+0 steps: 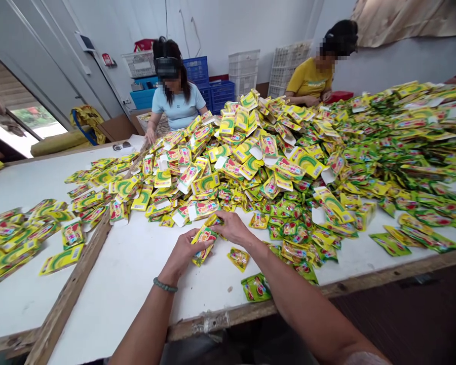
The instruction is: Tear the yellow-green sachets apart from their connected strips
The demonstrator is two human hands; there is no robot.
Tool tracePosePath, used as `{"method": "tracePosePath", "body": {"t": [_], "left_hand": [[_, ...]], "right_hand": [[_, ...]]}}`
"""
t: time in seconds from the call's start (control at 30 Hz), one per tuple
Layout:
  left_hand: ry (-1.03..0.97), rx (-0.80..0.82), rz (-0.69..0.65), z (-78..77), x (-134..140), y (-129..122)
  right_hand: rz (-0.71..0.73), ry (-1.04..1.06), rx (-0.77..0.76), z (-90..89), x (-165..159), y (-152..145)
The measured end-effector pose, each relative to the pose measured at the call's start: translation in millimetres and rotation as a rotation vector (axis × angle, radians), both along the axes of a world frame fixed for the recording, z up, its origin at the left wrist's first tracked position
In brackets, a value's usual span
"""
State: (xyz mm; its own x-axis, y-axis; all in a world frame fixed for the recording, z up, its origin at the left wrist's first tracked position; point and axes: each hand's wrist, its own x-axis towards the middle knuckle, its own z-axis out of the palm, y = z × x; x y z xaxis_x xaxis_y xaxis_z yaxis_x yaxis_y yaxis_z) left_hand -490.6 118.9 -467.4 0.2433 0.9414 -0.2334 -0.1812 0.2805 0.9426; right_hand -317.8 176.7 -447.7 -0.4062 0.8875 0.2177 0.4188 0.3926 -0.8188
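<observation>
Between my two hands is a small yellow-green box with fruit pictures, held tilted above the white table. My left hand grips its side, thumb across the front. At the upper end of the box, the fingers of my right hand are pinched together; my hand hides whether they hold the box's flap or a packet. A small yellow packet lies below my right hand. Closer to the table's front edge, a green packet rests beside my right forearm. A large heap of boxes rises just beyond my hands.
Green packets are piled to the right. A wooden strip divides the table, with more boxes left of it. Two people sit across the table, one in a light blue shirt, one in yellow. Crates stand behind.
</observation>
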Motion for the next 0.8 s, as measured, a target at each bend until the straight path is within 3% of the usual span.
{"method": "tracePosePath", "body": {"t": [0.17, 0.33, 0.47, 0.67, 0.8], "left_hand": [[-0.013, 0.023, 0.099, -0.7, -0.8, 5.2], [-0.015, 0.051, 0.118, -0.1, -0.8, 3.9], [-0.010, 0.036, 0.105, 2.9, -1.5, 3.5], [0.000, 0.010, 0.063, -0.5, -4.4, -0.3], [-0.007, -0.023, 0.081, -0.8, -3.7, -0.3]], "right_hand": [[-0.134, 0.097, 0.053, 2.6, -2.8, -2.4], [-0.081, -0.078, 0.134, 3.5, -9.3, -8.6], [-0.154, 0.024, 0.121, 1.8, -13.0, -9.9], [0.095, 0.017, -0.054, -0.2, -19.1, -16.0], [0.118, 0.133, -0.205, -3.2, -22.9, -16.8]]}}
